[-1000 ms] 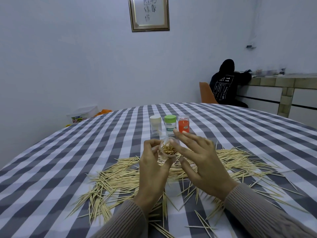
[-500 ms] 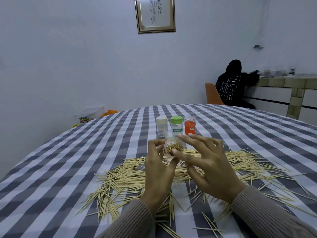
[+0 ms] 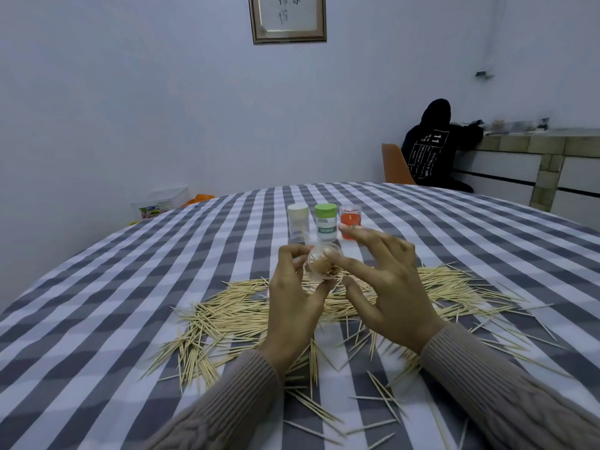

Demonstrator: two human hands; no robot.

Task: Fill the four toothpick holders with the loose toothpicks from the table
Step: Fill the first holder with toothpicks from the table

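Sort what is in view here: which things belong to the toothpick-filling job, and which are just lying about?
Job:
- clear holder, held in the left hand
- right hand, a finger at its mouth
- white-lidded holder
- green-lidded holder
- orange holder
- loose toothpicks on the checked tablecloth

Lying about:
- framed picture
- plastic box
- orange chair
- seated person in black

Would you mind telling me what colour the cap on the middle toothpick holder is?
Green: the cap tops the middle toothpick holder, seen best, and only, in the head view.

Three upright holders (image 3: 324, 226) stand close together beyond the hands; loose toothpicks (image 3: 227, 315) litter the near tabletop (image 3: 97, 319).
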